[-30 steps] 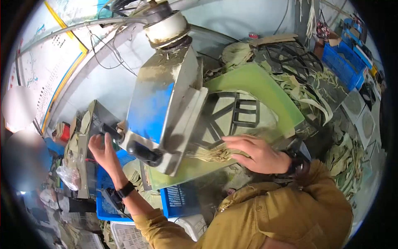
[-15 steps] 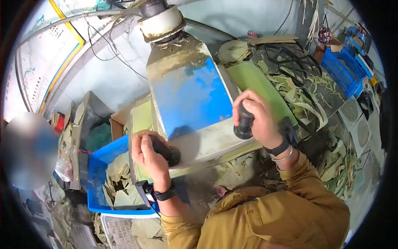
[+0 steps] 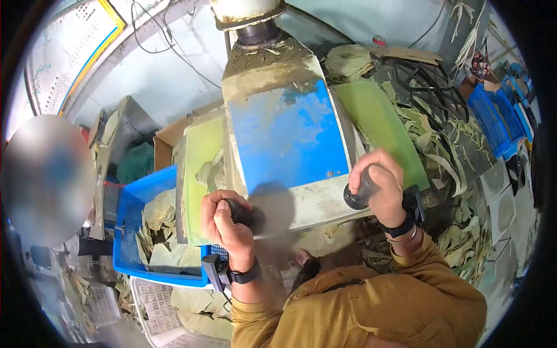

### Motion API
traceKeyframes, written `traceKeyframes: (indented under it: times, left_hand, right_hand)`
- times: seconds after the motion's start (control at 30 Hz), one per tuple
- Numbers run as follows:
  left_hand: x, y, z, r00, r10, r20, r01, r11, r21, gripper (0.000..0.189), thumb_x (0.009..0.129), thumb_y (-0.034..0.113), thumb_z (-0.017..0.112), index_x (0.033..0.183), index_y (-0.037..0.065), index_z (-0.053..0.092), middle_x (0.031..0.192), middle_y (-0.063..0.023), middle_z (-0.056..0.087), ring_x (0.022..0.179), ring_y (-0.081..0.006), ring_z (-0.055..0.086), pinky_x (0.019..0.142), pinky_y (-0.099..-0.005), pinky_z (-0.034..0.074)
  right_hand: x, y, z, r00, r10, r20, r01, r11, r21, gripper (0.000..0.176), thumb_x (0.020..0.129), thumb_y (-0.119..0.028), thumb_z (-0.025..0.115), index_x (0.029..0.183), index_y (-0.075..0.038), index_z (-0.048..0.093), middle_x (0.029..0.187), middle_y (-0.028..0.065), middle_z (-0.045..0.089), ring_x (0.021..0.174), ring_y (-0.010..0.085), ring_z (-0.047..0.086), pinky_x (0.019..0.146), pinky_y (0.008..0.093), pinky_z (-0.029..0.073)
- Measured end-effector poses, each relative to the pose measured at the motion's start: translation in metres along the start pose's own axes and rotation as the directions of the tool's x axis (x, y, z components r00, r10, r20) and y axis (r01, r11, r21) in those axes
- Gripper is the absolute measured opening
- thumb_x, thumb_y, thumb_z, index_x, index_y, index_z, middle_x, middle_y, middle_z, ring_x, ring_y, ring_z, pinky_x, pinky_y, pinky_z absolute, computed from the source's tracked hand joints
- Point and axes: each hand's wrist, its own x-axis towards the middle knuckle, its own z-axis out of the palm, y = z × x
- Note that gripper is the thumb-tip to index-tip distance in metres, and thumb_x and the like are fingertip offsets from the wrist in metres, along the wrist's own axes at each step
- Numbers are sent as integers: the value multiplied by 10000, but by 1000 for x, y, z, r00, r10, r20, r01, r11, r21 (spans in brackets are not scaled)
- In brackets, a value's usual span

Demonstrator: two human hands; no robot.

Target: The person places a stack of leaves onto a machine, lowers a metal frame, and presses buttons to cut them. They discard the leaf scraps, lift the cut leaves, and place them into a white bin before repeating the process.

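Note:
A machine head with a blue top plate (image 3: pixel 290 136) stands in front of me, its light metal front edge (image 3: pixel 313 206) towards my body. My left hand (image 3: pixel 228 223) is wrapped round a black knob handle (image 3: pixel 241 213) at the left front corner. At the right front corner my right hand (image 3: pixel 380 185) grips a second black handle (image 3: pixel 355 199). Green boards lie on either side under the head, one at left (image 3: pixel 200 168) and one at right (image 3: pixel 380 130). Part of a pale leaf piece shows on the left board.
A blue basket (image 3: pixel 130 232) with leaf pieces stands at left, above a white basket (image 3: pixel 145 307). Leaf scraps (image 3: pixel 426 130) and black straps lie at right, near another blue crate (image 3: pixel 493 122). A person (image 3: pixel 46 180), blurred, is at far left.
The view has shifted, and the machine head stands straighter in it. The leaf piece on the left board shows more. Both hands still hold their handles.

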Motion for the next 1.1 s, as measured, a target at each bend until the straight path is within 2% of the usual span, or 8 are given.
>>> traceKeyframes:
  times: [0.47,0.63,0.7,0.8,0.87,0.93,1.0,1.1]
  left_hand:
    - [32,0,-22,997,72,3,-71,977,199,314,902,211,350,769,-15,525,584,-100,517,458,-176,513,458,-272,432]
    - [103,-49,-98,992,90,-88,-65,964,257,373,957,249,345,776,-10,543,686,-99,578,627,-176,547,638,-285,441]
    - [124,-62,-124,945,192,-264,-22,845,534,363,974,306,364,911,-6,537,903,-126,592,803,-186,567,735,-308,444]
    - [91,-62,-155,821,-193,-537,264,963,56,316,949,259,468,1115,-9,466,1030,-115,576,942,-215,564,821,-330,449]
    - [40,-82,-187,726,-594,-347,411,779,-473,260,935,166,473,1100,-34,474,1022,-148,587,943,-240,578,848,-360,466]
    - [-17,-92,-173,733,-671,-113,560,689,-459,269,929,99,458,1131,-77,437,1110,-206,554,1045,-300,555,918,-418,467]
    - [-37,-84,-143,491,-851,186,718,275,-639,310,931,80,485,1171,-102,411,1195,-239,509,1119,-358,517,990,-452,435]
    - [-17,-85,-101,436,-877,202,776,252,-578,366,941,132,531,1181,-121,419,1233,-284,484,1139,-373,499,1012,-461,419]
  right_hand:
    - [-10,3,23,983,-90,161,121,973,-197,194,919,-110,415,1039,29,479,810,91,570,735,163,550,728,302,447]
    - [-2,6,77,807,-95,583,265,941,-213,687,892,-167,599,1419,50,214,1354,250,377,1245,344,402,1038,409,344]
    - [-2,5,81,770,-87,632,326,906,-272,740,880,-187,626,1444,33,200,1438,254,308,1355,362,310,1097,432,291]
    - [-1,22,59,860,-197,471,411,815,-409,527,852,-135,632,1315,2,420,1377,199,419,1291,328,407,1063,427,333]
    - [4,19,33,933,-77,352,293,728,-619,381,844,-120,634,1182,10,513,1289,191,498,1205,337,471,1005,422,368]
    - [2,35,7,935,131,330,173,644,-745,390,852,-170,639,1172,17,517,1288,188,504,1207,343,467,1008,447,360]
    - [-3,45,11,910,208,359,181,580,-794,431,866,-232,629,1192,23,510,1303,206,487,1229,354,445,1022,460,342]
    - [-13,64,25,852,252,459,297,489,-820,551,880,-361,603,1241,38,485,1329,244,448,1273,380,394,1052,482,302]
